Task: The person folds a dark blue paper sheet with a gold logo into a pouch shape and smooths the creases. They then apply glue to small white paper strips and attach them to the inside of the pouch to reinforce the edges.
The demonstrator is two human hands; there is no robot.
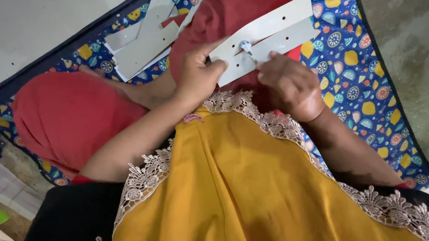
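Head view shows both hands pinching the grey punched strips [267, 33], whose long axis runs far-right from left hand [199, 74] and right hand [288, 84], equally near.

Soft, even daylight, fairly bright; no hard glare. Colours saturated, esp. the yellow cloth [281, 207] and red fabric [70, 114]. Faint shadows under the hands, approx. mid-frame. Dim bottom-left corner. Wide-angle lens w/ tilted view, edges stretched. Centre sharp; slight softness at the frame borders.
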